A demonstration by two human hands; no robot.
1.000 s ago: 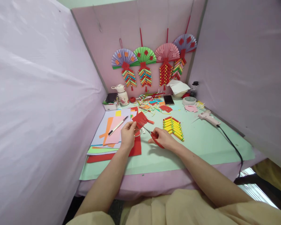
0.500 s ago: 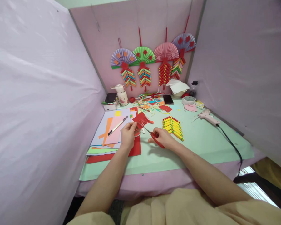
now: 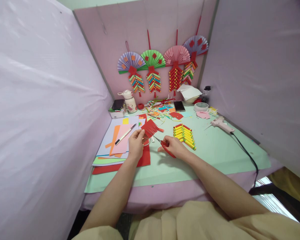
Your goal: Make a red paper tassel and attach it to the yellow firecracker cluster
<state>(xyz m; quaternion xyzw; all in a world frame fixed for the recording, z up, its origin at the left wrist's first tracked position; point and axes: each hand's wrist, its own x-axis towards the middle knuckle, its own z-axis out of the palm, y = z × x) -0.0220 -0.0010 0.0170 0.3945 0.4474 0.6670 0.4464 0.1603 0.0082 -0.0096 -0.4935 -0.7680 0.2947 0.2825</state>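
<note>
Between thumb and fingers, my left hand (image 3: 137,142) pinches a red paper (image 3: 150,127) whose right side is cut into thin strips. My right hand (image 3: 173,146) is wrapped round the red handles of a pair of scissors (image 3: 167,148). The blades point up and left, at the lower edge of the red paper. Just right of the scissors lies a bundle of yellow paper rolls (image 3: 185,136) with green bands and some red rolls. Beneath and left of my left hand are stacked coloured sheets (image 3: 110,146) with a pen (image 3: 125,134) on top.
A glue gun (image 3: 222,125) with a black cord lies at the right. Along the back are a bottle (image 3: 130,102), paper scraps (image 3: 160,110), a phone (image 3: 179,106) and a tape roll (image 3: 201,106). Several fan ornaments (image 3: 153,59) hang on the rear wall.
The view has shifted very slightly. My hands, the red paper and the scissors keep nearly the same places.
</note>
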